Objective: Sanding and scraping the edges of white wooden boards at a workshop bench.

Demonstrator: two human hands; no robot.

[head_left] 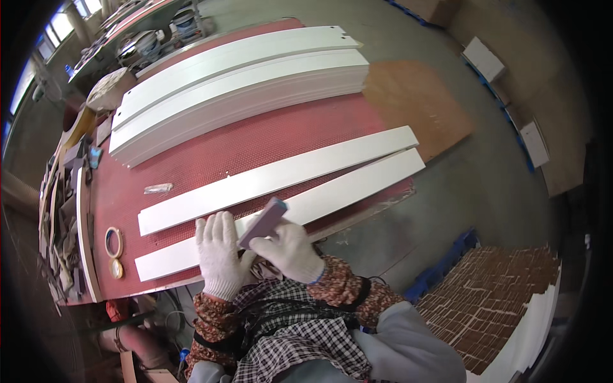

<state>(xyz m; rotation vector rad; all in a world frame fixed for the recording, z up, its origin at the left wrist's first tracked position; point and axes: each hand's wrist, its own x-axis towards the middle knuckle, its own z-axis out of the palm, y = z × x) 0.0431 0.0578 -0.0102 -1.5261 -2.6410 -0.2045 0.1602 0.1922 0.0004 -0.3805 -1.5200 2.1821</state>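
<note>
Red tabletop [255,143]: my right hand [290,252] clamps purple block [264,225], left hand [220,255] unclenched on near board [357,186]; uneven pressure could skid it.

A workshop: stacked white boards [249,92], red workbench [274,143], blue pallet [442,266].

Boards [274,182] and gloves [220,249] are white, tabletop [268,131] red, block [265,223] purplish, garment [300,345] checked black and white.

left hand [220,252]: flat, palm down | right hand [292,254]: curled, gripping | forearms [345,286]: sleeved, angled inward
</note>
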